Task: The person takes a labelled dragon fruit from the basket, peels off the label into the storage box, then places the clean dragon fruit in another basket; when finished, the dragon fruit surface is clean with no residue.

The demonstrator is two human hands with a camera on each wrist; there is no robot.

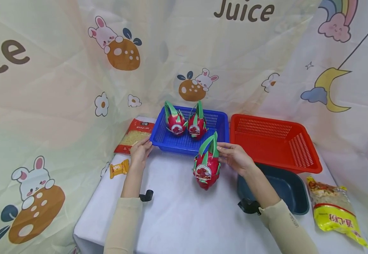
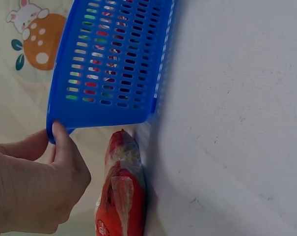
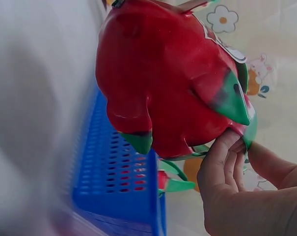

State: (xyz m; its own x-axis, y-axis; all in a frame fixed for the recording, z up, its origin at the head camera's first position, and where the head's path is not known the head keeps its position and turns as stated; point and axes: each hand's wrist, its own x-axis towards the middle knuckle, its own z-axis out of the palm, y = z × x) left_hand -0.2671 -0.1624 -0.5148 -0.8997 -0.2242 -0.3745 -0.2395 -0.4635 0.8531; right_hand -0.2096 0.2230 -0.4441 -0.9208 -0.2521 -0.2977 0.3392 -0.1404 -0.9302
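Observation:
My left hand (image 1: 140,151) pinches the rim at the front left corner of a blue perforated basket (image 1: 174,147); the left wrist view shows thumb and fingers on that corner. Two dragon fruits (image 1: 176,124) with green strap-like tops and round labels sit inside it. My right hand (image 1: 234,157) grips a third, glossy red dragon fruit (image 1: 206,165) by its green top, in front of the basket. In the right wrist view the fruit (image 3: 158,73) hangs close by the basket wall, the fingertips at its green leaves.
Right of the blue basket stands a red basket (image 1: 266,160), with a dark blue tub (image 1: 293,190) before it. A yellow-and-clear food bag (image 1: 336,211) lies far right. On the left are a red food packet (image 1: 134,135) and a small orange-wrapped packet (image 1: 119,169). A printed curtain (image 1: 158,53) hangs behind.

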